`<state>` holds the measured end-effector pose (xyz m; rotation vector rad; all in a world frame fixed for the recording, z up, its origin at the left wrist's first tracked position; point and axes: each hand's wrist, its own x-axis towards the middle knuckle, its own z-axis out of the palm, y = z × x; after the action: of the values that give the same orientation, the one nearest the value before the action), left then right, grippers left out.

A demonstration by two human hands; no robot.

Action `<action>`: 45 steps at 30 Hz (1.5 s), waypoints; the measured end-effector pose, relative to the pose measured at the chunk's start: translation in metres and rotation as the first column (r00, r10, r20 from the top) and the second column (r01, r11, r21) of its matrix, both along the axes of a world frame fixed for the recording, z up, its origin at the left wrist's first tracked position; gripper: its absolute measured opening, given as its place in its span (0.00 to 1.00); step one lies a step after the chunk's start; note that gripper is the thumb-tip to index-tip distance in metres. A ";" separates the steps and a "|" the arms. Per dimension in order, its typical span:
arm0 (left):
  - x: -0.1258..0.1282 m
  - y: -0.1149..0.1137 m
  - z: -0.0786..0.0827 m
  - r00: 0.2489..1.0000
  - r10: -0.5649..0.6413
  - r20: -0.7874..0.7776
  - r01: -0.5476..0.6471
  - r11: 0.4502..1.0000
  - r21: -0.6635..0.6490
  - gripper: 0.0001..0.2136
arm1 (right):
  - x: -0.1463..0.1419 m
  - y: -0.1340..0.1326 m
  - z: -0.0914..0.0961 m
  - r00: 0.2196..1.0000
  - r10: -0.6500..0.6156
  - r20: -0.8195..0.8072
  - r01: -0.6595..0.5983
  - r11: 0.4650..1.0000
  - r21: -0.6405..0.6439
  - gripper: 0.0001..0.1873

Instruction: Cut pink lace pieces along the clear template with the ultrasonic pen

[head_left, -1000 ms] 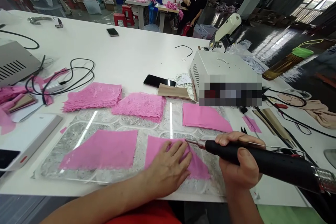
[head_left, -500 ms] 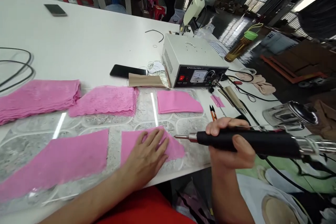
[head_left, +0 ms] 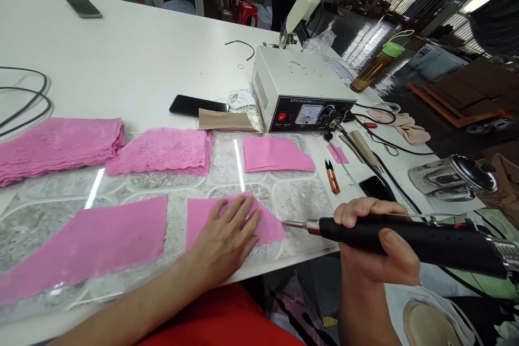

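My left hand (head_left: 225, 240) lies flat with fingers spread on a pink fabric piece (head_left: 265, 227) near the table's front edge. My right hand (head_left: 375, 251) is wrapped round a black handheld tool (head_left: 409, 238) held level; its metal tip (head_left: 290, 223) touches the right corner of that fabric. The piece rests on a clear patterned mat (head_left: 302, 197). A larger pink piece (head_left: 89, 240) lies to the left on the same mat.
Two stacks of pink lace (head_left: 164, 151) and a flat pink stack (head_left: 275, 154) lie behind. A white control box (head_left: 300, 89), black phone (head_left: 197, 105), orange snips (head_left: 332, 175), steel pot (head_left: 452, 178) and green-capped bottle (head_left: 375, 67) stand to the right. Cables (head_left: 24, 100) lie far left.
The view swung right and down. My right hand with the tool dropped slightly, its tip staying at the fabric's right corner. My left hand stays flat on the fabric.
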<state>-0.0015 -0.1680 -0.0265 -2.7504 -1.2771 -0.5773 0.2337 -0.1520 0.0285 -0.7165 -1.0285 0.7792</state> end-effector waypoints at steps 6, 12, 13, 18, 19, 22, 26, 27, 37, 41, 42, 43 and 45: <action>0.000 0.000 0.001 1.000 0.006 0.009 -0.006 1.000 -0.003 0.15 | -0.004 0.001 -0.001 1.000 -0.014 0.013 0.014 1.000 0.001 0.10; 0.001 0.000 0.001 1.000 0.005 0.008 -0.005 1.000 -0.004 0.15 | -0.005 0.000 0.000 1.000 -0.002 0.024 0.002 1.000 -0.009 0.09; 0.001 -0.001 0.001 1.000 0.005 0.003 -0.005 1.000 -0.007 0.15 | -0.004 0.000 0.000 1.000 -0.001 0.030 0.001 1.000 -0.011 0.09; 0.000 -0.002 0.000 1.000 0.020 -0.022 -0.020 1.000 -0.009 0.17 | -0.003 0.000 0.000 0.999 -0.001 0.038 0.001 1.000 -0.019 0.08; 0.000 -0.003 0.000 0.999 0.021 -0.027 -0.022 1.000 -0.013 0.17 | -0.004 0.000 0.000 0.999 -0.002 0.036 0.003 1.000 -0.016 0.08; 0.000 -0.003 0.000 0.999 0.019 -0.037 -0.020 1.000 -0.021 0.17 | -0.006 0.001 0.000 1.000 -0.005 0.027 0.006 1.000 -0.011 0.09; 0.000 -0.003 0.000 0.999 0.015 -0.040 -0.016 1.000 -0.021 0.17 | -0.013 0.003 0.001 1.000 -0.001 0.013 0.001 1.000 -0.014 0.10; 0.000 -0.003 0.000 0.999 0.016 -0.041 -0.016 1.000 -0.022 0.17 | -0.015 0.003 0.002 1.000 0.004 0.011 -0.004 1.000 -0.012 0.10; 0.000 -0.003 -0.001 0.999 0.018 -0.032 -0.019 0.999 -0.029 0.17 | -0.029 0.009 -0.001 0.999 0.049 0.011 -0.050 0.998 0.046 0.09; 0.000 -0.003 -0.001 0.999 0.015 -0.029 -0.016 0.999 -0.037 0.17 | -0.030 0.010 -0.002 0.998 0.057 0.016 -0.058 0.998 0.030 0.10; 0.000 -0.003 0.000 0.999 0.015 -0.030 -0.016 0.999 -0.040 0.17 | -0.030 0.010 -0.002 0.998 0.056 0.015 -0.057 0.998 0.026 0.10; 0.000 -0.003 0.000 0.999 0.016 -0.032 -0.017 0.999 -0.045 0.17 | -0.030 0.010 -0.002 0.998 0.055 0.015 -0.055 0.998 0.024 0.10; 0.000 -0.003 0.001 0.999 0.016 -0.033 -0.018 0.999 -0.051 0.17 | -0.030 0.010 -0.002 0.998 0.055 0.018 -0.056 0.998 0.025 0.09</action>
<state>-0.0018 -0.1710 -0.0253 -2.7753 -1.3251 -0.5028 0.2035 -0.1422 0.0261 -0.6760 -1.0766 0.8073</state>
